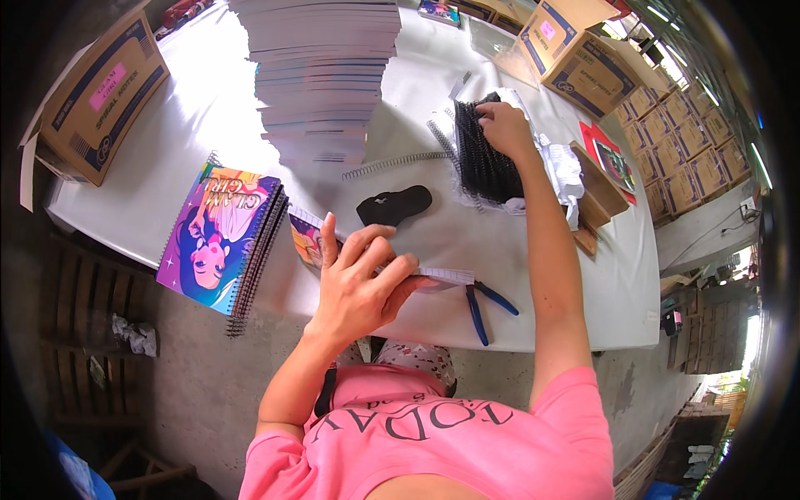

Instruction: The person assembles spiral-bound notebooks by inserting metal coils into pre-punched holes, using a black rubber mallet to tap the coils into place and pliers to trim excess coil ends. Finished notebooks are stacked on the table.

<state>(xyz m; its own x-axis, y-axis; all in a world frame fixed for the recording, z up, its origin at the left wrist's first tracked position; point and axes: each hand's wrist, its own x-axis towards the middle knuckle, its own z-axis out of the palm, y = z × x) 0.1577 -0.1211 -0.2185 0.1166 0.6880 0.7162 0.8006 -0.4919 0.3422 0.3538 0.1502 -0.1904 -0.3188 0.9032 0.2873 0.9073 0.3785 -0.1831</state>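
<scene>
My left hand (367, 275) is at the near edge of the table, fingers bent around a notebook (450, 275) with a colourful cover and white page edges. Much of that notebook is hidden behind the hand. Stretched forward, my right hand (504, 127) has its fingers curled down onto a heap of black spiral binding coils (485, 171). Which single coil it grips is too small to make out. Loose coils (396, 164) trail leftward from the heap. Blue-handled pliers (477, 315) lie by the notebook, jaws toward it. Between notebook and heap lies a dark rounded object (396, 204).
Coil-bound notebooks with illustrated covers (221, 237) are stacked at the left table edge. A tall paper stack (321, 83) rises at the back. Cardboard boxes (108, 100) stand at both far corners. Right of the coils are a brown wooden piece (602, 187) and a red-edged item (612, 158).
</scene>
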